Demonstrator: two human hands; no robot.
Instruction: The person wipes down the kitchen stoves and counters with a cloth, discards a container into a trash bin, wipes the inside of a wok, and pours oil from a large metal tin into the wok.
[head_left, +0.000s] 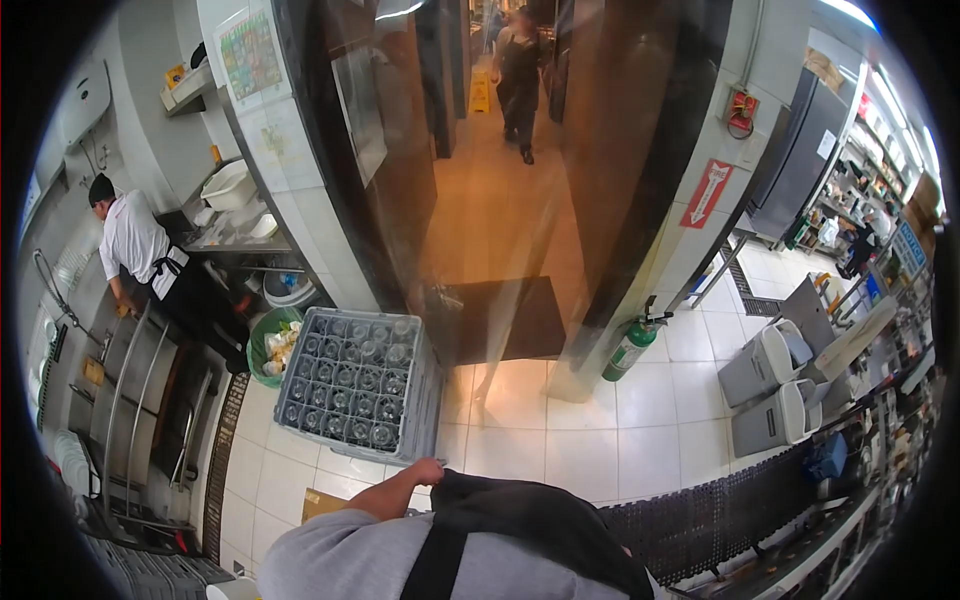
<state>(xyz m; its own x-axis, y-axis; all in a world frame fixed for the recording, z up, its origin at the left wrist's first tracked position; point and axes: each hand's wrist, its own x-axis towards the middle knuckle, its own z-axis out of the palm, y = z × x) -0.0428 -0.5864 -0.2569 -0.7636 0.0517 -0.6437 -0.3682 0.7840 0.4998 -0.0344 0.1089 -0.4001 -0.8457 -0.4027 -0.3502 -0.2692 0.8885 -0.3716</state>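
My left hand (430, 472) is at the end of a bent arm in a grey sleeve, by the upper edge of my black apron (540, 515). Its fingers look curled closed, and whatever they hold is hidden. Just beyond that hand is a grey glass rack (405, 440), its compartments filled with several upturned glasses (368, 380). The rack sits on top of a stack of similar grey racks. My right hand is out of view, hidden behind the apron and my body.
A green-lined bin (262, 350) stands left of the racks; a co-worker (150, 240) leans over the sink side. Ahead, a clear strip curtain (520, 230) hangs in a doorway, with another person (520, 75) beyond. A green fire extinguisher (632, 350) and grey bins (765, 365) stand right.
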